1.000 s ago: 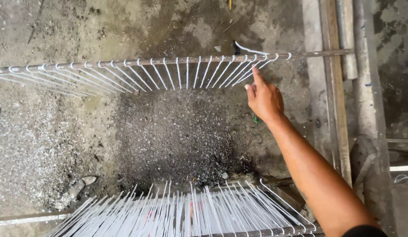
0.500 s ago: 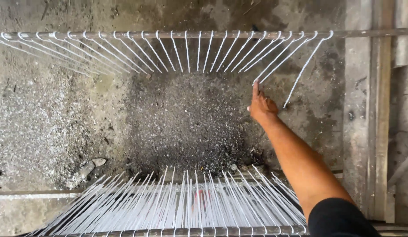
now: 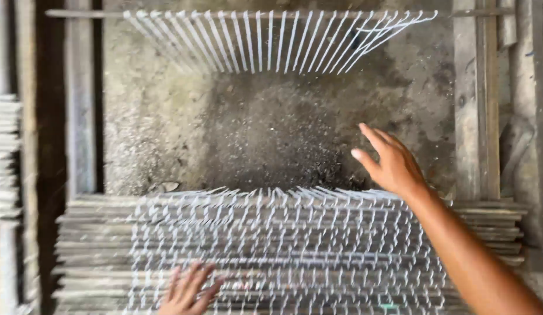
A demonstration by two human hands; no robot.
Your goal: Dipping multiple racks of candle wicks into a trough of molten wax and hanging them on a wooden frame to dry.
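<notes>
Stack of white wire racks (image 3: 283,245) at the near edge, wires running away from the viewer; bare concrete floor (image 3: 265,140) lies open beyond. Left hand (image 3: 187,289) rests flat on the stack, fingers spread. Right hand (image 3: 391,163) hovers wide open, empty, just past its far edge.

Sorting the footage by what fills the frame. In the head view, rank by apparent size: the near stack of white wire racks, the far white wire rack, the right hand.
1. near stack of white wire racks
2. far white wire rack
3. right hand

The stack lies nearest the camera, so its lead may be exaggerated.
</notes>
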